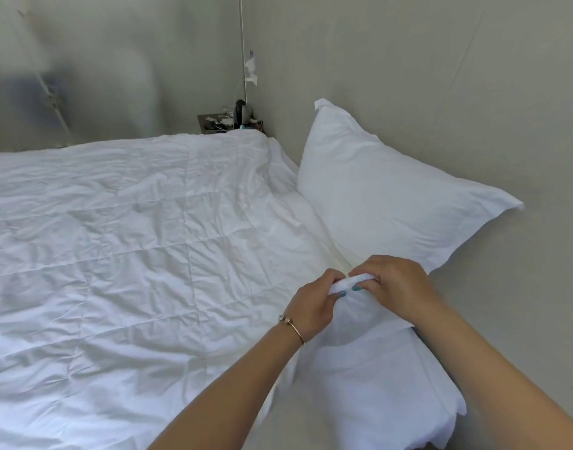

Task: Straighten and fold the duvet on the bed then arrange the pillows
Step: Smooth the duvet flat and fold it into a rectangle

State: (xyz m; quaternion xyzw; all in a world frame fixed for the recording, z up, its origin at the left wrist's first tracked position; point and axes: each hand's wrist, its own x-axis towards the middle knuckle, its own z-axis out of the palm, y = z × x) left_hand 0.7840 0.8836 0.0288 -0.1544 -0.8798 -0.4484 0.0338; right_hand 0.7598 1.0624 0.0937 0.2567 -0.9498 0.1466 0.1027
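Both hands pinch duvet corner at near right of bed

Left hand (pixel 314 302) & right hand (pixel 397 289) each grip the duvet (pixel 122 241) edge, touching; pull taut w/ even tension (wrinkles remain), clear of pillow (pixel 385 193) leaning on far-right wall.

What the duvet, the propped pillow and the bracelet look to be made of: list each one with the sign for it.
Duvet: white woven fabric, matte, probably cotton or a blend; it creases finely and shows stitched quilting squares.
Pillow against the wall: similar matte white cloth case over soft filling; it bulges, with limp flat corners.
Bracelet on the left wrist: thin, shiny, gold-toned metal with small beads; the actual metal cannot be told.
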